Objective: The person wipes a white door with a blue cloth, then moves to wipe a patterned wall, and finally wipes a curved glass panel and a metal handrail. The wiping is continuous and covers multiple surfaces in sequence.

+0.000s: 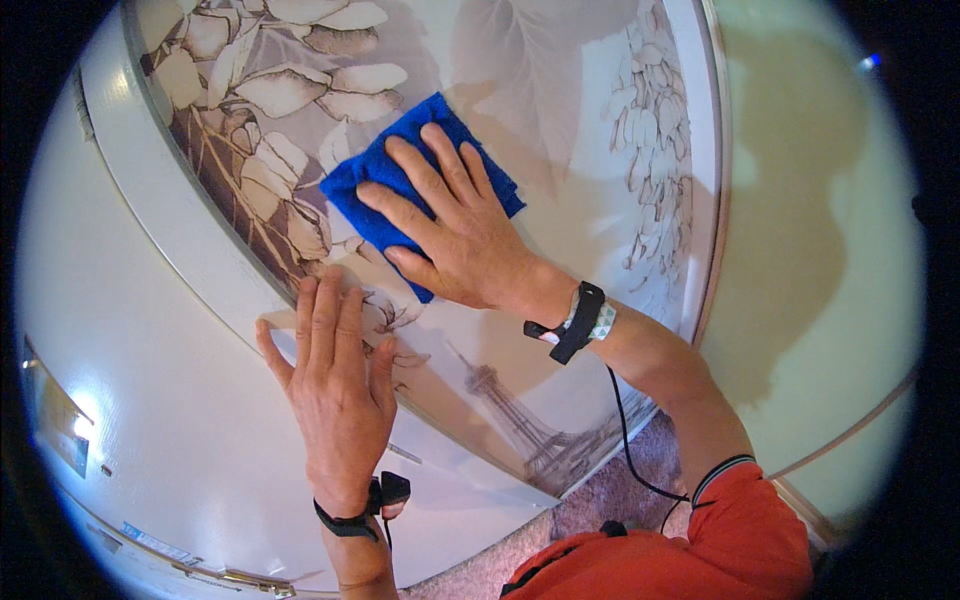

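Note:
My right hand [457, 217] lies spread over a folded blue cloth [356, 180], pressing it flat against a printed panel [555, 247]. The print shows pale flowers, large leaves and, low down, a lattice tower [510, 416]. My left hand [337, 382] is below and left of the cloth, fingers apart and holding nothing. Its fingertips reach over the panel's lower-left edge, by the white frame [202, 247]. Whether the whole palm touches the surface cannot be told.
A white door [187, 390] with a metal plate [60, 409] stands on the left. To the right is a pale green wall [795, 247] with a shadow on it. Patterned carpet [652, 457] shows below. A black cable [626, 442] hangs beside my right arm.

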`<move>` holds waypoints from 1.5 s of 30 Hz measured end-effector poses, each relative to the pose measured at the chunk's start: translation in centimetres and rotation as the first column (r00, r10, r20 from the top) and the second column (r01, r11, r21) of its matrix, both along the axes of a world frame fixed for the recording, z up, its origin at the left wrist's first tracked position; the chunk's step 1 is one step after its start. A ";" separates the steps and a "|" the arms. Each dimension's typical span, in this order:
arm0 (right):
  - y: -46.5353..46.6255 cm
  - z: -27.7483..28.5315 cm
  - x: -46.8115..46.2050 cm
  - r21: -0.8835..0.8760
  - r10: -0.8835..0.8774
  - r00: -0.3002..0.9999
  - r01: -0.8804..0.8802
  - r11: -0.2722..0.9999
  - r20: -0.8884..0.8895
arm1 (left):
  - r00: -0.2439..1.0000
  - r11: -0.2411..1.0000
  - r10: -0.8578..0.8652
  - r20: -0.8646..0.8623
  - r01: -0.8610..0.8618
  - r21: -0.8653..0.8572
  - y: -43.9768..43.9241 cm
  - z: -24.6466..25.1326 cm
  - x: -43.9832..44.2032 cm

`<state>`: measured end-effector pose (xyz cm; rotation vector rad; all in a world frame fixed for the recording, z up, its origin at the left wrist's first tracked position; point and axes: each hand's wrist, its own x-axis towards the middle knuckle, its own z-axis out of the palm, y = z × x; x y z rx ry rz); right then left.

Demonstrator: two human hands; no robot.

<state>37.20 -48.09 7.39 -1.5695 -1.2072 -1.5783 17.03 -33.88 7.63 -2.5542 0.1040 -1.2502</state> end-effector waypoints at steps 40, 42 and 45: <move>-2.3 -10.5 -0.4 -0.116 -0.116 0.950 0.086 0.990 -0.289 | 0.992 0.990 -0.123 -0.040 0.120 -0.078 -0.3 -0.5 -0.1; -1.7 -10.7 -0.7 -0.115 -0.122 0.945 0.091 0.989 -0.304 | 0.975 0.965 -0.220 -0.016 0.215 -0.152 -0.5 -0.4 0.1; -1.3 -11.7 -1.5 -0.172 -0.117 0.944 0.065 0.983 -0.308 | 0.913 0.863 -0.407 0.022 0.393 -0.318 -0.8 -0.2 0.7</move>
